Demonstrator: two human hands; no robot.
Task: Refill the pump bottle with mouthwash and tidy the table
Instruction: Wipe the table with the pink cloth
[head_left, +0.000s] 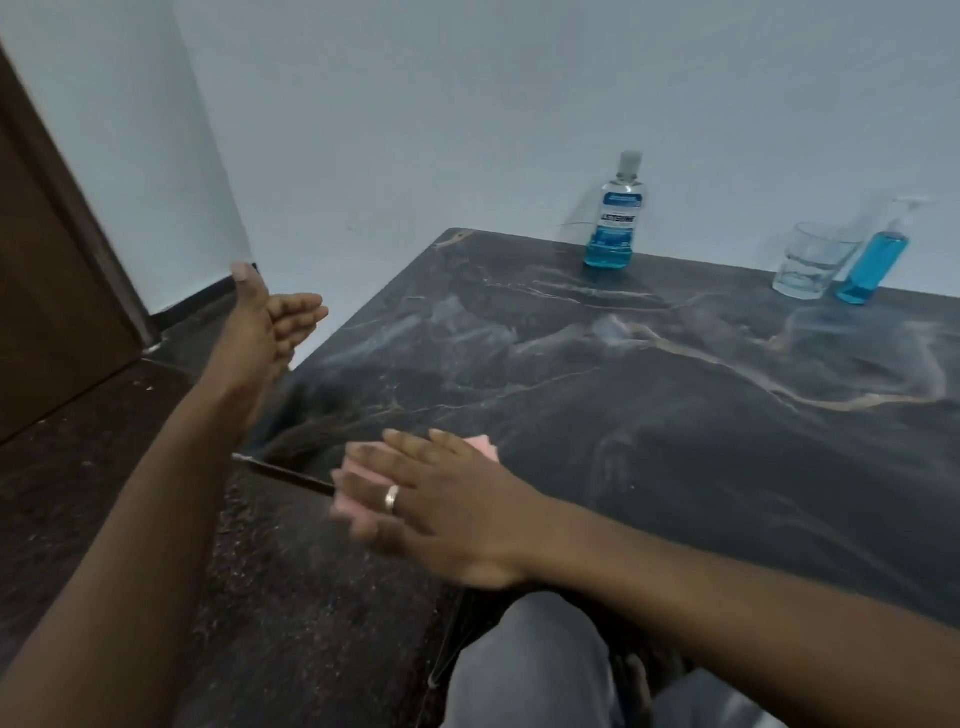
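A person seated at a dark marble-patterned table (675, 415) presses the right hand (431, 499) flat, fingers straight, on a pink cloth (480, 446) at the near left corner. The left hand (270, 322) hangs off the table's left edge with palm up and fingers relaxed, holding nothing. The pump bottle (878, 260) stands at the far right edge, filled well up with blue liquid and just beside a clear glass tumbler (810, 262). The capped mouthwash bottle (615, 218) stands well apart from them against the wall, blue only in its lower part. By those levels the refill looks done, and the step in hand appears to be the tidying — wiping the tabletop. The next move likely calls for steady downward pressure to carry the cloth along or off the near edge, with the waiting left hand perhaps placed to catch whatever is swept over. Any wider pass toward the far side would need to stop short of the glass and both bottles — all three stand close to the back edge.
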